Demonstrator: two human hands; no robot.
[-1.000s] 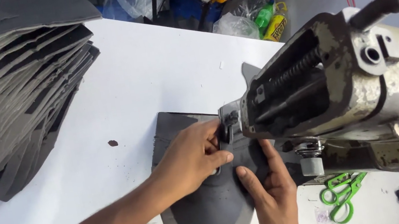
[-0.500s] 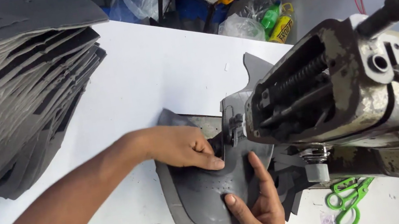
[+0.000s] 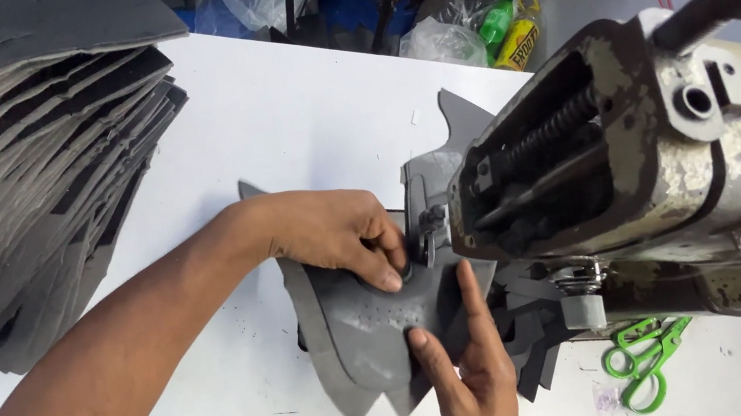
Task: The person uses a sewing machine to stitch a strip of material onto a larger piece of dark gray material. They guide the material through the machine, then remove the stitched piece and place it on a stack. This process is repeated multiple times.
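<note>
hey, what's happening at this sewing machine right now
A person is guiding a grey cut fabric piece under the head of a worn sewing machine. The left hand presses the piece down beside the needle area, and the right hand lies flat on its near edge. A tall stack of grey pieces sits on the white table, and green scissors lie near the machine.

A fabric stack (image 3: 10, 180) lies left of the sewing machine (image 3: 691, 182), scissors (image 3: 647, 362) before it.
</note>
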